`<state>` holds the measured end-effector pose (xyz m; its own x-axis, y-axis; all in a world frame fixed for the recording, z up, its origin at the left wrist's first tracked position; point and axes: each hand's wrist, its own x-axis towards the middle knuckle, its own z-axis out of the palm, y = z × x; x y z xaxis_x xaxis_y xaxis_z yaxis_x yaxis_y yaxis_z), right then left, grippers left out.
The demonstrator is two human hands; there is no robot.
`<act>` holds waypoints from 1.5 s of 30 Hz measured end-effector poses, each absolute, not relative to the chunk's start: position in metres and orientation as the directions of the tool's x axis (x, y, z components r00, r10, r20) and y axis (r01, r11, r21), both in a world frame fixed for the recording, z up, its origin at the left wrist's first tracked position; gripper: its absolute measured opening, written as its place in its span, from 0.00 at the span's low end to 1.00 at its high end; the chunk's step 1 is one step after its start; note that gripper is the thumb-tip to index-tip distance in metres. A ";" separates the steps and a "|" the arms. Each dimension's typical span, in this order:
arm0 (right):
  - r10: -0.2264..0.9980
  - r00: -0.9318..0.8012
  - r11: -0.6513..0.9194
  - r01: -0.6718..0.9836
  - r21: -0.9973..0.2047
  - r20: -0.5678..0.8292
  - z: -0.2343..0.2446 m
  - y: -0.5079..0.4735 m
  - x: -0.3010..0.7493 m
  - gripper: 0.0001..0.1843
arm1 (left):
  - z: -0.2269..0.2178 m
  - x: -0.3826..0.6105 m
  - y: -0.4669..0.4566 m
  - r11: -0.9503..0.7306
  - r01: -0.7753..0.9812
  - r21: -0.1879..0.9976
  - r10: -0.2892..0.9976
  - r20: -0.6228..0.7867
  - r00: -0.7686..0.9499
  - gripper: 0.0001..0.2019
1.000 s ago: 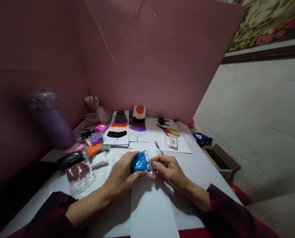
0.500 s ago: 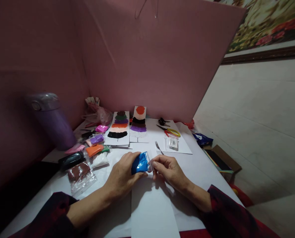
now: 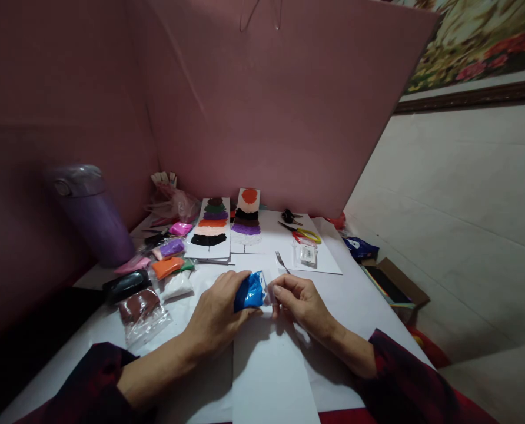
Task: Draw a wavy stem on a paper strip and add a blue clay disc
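Note:
A small clear bag of blue modelling clay [image 3: 250,292] is gripped along its left side by my left hand [image 3: 216,309], thumb below and fingers above. My right hand [image 3: 304,303] pinches the clear plastic at the bag's right end between thumb and forefinger. Both hands are over a blank white card [image 3: 271,371] on the white-covered table. Just beyond my right hand lies a fork [image 3: 282,263], its handle partly hidden behind the fingers.
At left lie several clay bags, including brown [image 3: 139,309], white [image 3: 177,285] and orange [image 3: 168,267], near a purple bottle [image 3: 92,215]. Two cards with coloured bands [image 3: 212,224] stand behind. Yellow-handled scissors [image 3: 311,234] and a small white packet [image 3: 306,255] lie back right.
Both hands keep their hold on the bag of blue clay. The clear plastic at its right end has shifted slightly between my right fingers; the rest looks the same.

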<state>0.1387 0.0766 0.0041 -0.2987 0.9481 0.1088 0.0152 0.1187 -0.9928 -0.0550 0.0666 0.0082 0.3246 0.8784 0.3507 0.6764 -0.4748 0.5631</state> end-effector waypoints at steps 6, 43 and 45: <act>0.949 -0.299 0.099 -0.010 -0.995 0.097 0.004 0.077 0.139 0.15 | 0.010 -0.055 0.066 -0.468 0.671 0.575 0.883 0.331 0.333 0.21; 0.934 -0.356 0.023 0.000 -1.000 0.021 0.004 0.077 0.139 0.18 | 0.006 -0.054 0.068 -0.441 0.589 0.677 0.897 0.309 0.316 0.22; 0.933 -0.358 0.023 -0.004 -1.000 0.023 0.004 0.077 0.139 0.18 | 0.006 -0.054 0.068 -0.441 0.591 0.676 0.897 0.307 0.319 0.22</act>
<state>0.1390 0.0773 0.0036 -0.3584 0.9333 0.0230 -0.0035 0.0232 -0.9997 -0.0543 0.0679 0.0062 0.3185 0.8968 0.3069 0.5905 -0.4410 0.6758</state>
